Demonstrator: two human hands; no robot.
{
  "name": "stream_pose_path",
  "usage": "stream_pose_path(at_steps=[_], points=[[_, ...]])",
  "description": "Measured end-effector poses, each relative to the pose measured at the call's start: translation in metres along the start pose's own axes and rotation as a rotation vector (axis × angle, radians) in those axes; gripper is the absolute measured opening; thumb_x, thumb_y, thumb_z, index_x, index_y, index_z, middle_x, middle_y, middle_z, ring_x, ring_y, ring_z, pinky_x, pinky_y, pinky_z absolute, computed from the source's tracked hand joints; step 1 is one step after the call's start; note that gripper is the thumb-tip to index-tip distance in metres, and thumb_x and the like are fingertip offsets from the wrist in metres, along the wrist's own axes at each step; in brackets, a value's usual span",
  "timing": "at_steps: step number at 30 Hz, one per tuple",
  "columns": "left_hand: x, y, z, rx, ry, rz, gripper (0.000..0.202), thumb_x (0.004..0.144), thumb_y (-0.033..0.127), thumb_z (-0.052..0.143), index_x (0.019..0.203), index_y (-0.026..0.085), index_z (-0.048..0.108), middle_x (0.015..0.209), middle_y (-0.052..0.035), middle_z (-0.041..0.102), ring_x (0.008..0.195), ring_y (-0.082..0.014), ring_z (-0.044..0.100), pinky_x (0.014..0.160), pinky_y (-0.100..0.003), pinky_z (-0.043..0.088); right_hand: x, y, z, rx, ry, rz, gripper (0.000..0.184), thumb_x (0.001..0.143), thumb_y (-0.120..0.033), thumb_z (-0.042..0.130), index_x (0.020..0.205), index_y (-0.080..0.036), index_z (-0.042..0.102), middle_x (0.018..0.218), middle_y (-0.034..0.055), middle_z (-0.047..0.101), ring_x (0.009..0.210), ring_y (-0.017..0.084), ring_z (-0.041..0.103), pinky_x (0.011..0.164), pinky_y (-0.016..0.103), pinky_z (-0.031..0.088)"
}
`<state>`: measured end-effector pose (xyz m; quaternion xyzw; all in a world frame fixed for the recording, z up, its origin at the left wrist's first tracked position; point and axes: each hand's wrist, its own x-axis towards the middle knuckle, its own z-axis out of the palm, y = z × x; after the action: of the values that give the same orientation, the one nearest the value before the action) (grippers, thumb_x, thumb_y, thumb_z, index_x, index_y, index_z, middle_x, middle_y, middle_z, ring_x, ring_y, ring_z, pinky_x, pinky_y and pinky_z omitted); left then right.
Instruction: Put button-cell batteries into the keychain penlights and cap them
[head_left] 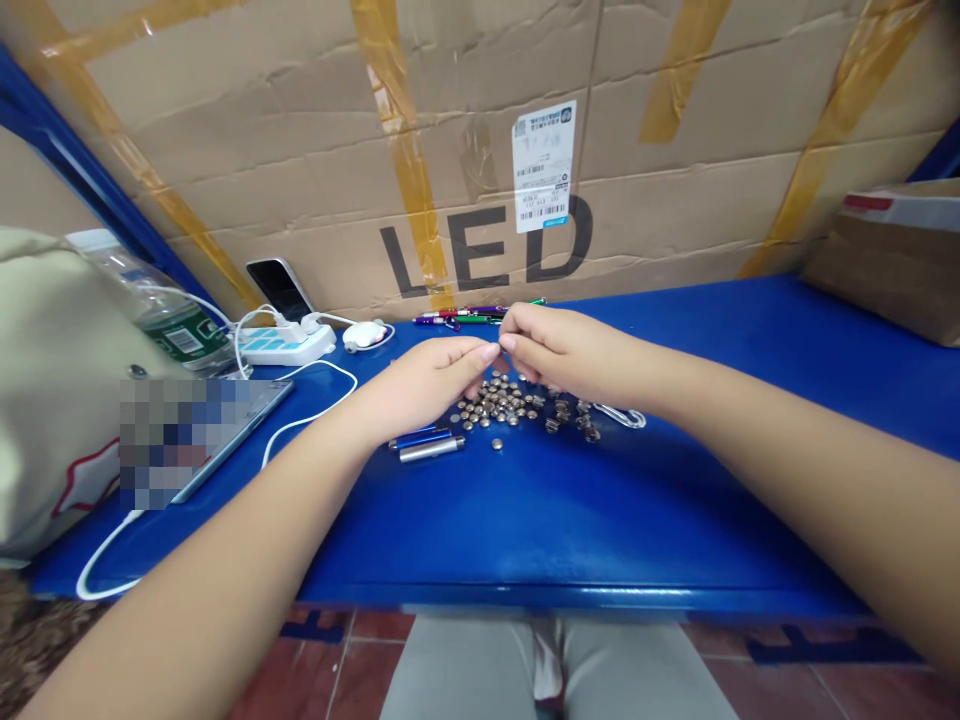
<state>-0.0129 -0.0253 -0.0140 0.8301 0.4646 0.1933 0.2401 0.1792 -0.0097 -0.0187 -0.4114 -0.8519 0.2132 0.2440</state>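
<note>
Above a pile of small round metal buttons (491, 403), my two hands meet fingertip to fingertip. My left hand (431, 375) is closed, its thumb and fingers pinched together. In the same way my right hand (544, 340) pinches at the meeting point. Whatever sits between the fingertips is too small to make out. Several small metal clips (562, 412) lie right of the buttons, beside a clear carabiner-like hook (622, 416). A silver tube (433, 449) and a blue tube (421, 437) lie below my left hand. One single button (497, 444) is apart from the pile.
Behind my hands lie several coloured pens (461, 316). A tablet (225, 440), white cables, a power strip (289, 345), a phone (279, 288), a bottle (184, 335) and a cream bag (60, 380) are at left. Cardboard boxes stand behind and at right (892, 260) on the blue table (600, 530).
</note>
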Motion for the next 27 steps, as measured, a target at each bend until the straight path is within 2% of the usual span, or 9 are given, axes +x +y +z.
stream_pose_path(at_steps=[3, 6, 10, 13, 15, 20, 23, 27], points=[[0.0, -0.002, -0.001, 0.017, -0.014, 0.01, 0.032, 0.097, 0.044, 0.039, 0.092, 0.019, 0.06, 0.067, 0.0034, 0.052, 0.056, -0.0105, 0.044, 0.055, -0.023, 0.035, 0.002, 0.001, 0.0, -0.119, -0.004, -0.047, 0.018, 0.097, -0.029, 0.041, 0.081, -0.022, 0.043, 0.075, 0.0009, 0.056, 0.069, 0.015, 0.049, 0.064, 0.027, 0.032], [0.001, -0.005, 0.0, 0.11, -0.002, 0.029, 0.029, 0.095, 0.038, 0.043, 0.108, 0.022, 0.063, 0.075, 0.0019, 0.06, 0.064, -0.0126, 0.05, 0.06, -0.024, 0.038, 0.003, 0.005, -0.002, -0.214, -0.069, -0.076, 0.021, 0.096, -0.031, 0.041, 0.077, -0.022, 0.044, 0.074, 0.002, 0.057, 0.068, 0.016, 0.049, 0.063, 0.028, 0.032], [0.0, -0.008, -0.002, 0.235, -0.021, 0.059, 0.028, 0.092, 0.033, 0.045, 0.103, 0.022, 0.068, 0.086, 0.0, 0.068, 0.074, -0.0152, 0.057, 0.068, -0.026, 0.041, -0.001, 0.008, -0.012, -0.29, -0.165, -0.036, 0.024, 0.093, -0.035, 0.045, 0.075, -0.021, 0.05, 0.076, 0.003, 0.06, 0.066, 0.016, 0.05, 0.061, 0.029, 0.033], [-0.001, -0.008, -0.004, 0.302, -0.054, 0.082, 0.026, 0.091, 0.03, 0.045, 0.099, 0.021, 0.067, 0.087, -0.0002, 0.07, 0.077, -0.016, 0.059, 0.071, -0.027, 0.042, -0.006, 0.012, -0.024, -0.349, -0.238, 0.071, 0.024, 0.089, -0.039, 0.051, 0.072, -0.022, 0.055, 0.074, 0.0024, 0.062, 0.06, 0.015, 0.051, 0.055, 0.03, 0.033], [-0.001, -0.008, -0.005, 0.328, -0.075, 0.086, 0.026, 0.091, 0.03, 0.044, 0.099, 0.021, 0.067, 0.088, -0.0006, 0.07, 0.078, -0.0163, 0.06, 0.07, -0.027, 0.042, -0.011, 0.016, -0.033, -0.386, -0.315, 0.163, 0.024, 0.085, -0.04, 0.056, 0.068, -0.023, 0.059, 0.068, 0.0019, 0.062, 0.054, 0.015, 0.049, 0.05, 0.03, 0.031], [0.001, -0.012, -0.002, 0.382, -0.121, 0.091, 0.027, 0.092, 0.034, 0.044, 0.102, 0.021, 0.067, 0.093, -0.0021, 0.072, 0.08, -0.0177, 0.063, 0.071, -0.027, 0.043, -0.019, 0.026, -0.048, -0.434, -0.512, 0.276, 0.03, 0.082, -0.042, 0.062, 0.058, -0.025, 0.059, 0.053, 0.001, 0.056, 0.044, 0.014, 0.045, 0.043, 0.031, 0.029], [0.001, -0.014, -0.001, 0.406, -0.144, 0.088, 0.028, 0.093, 0.035, 0.044, 0.103, 0.022, 0.067, 0.095, -0.0028, 0.072, 0.08, -0.0182, 0.064, 0.071, -0.028, 0.043, -0.02, 0.029, -0.05, -0.411, -0.538, 0.279, 0.032, 0.077, -0.044, 0.069, 0.054, -0.025, 0.058, 0.047, -0.0006, 0.052, 0.039, 0.013, 0.042, 0.04, 0.03, 0.028], [0.001, -0.012, -0.001, 0.419, -0.163, 0.083, 0.03, 0.093, 0.036, 0.044, 0.104, 0.022, 0.067, 0.099, -0.0036, 0.073, 0.083, -0.0193, 0.065, 0.073, -0.029, 0.044, -0.019, 0.03, -0.045, -0.343, -0.499, 0.28, 0.033, 0.068, -0.043, 0.079, 0.052, -0.024, 0.057, 0.044, -0.0027, 0.049, 0.037, 0.012, 0.04, 0.038, 0.03, 0.027]])
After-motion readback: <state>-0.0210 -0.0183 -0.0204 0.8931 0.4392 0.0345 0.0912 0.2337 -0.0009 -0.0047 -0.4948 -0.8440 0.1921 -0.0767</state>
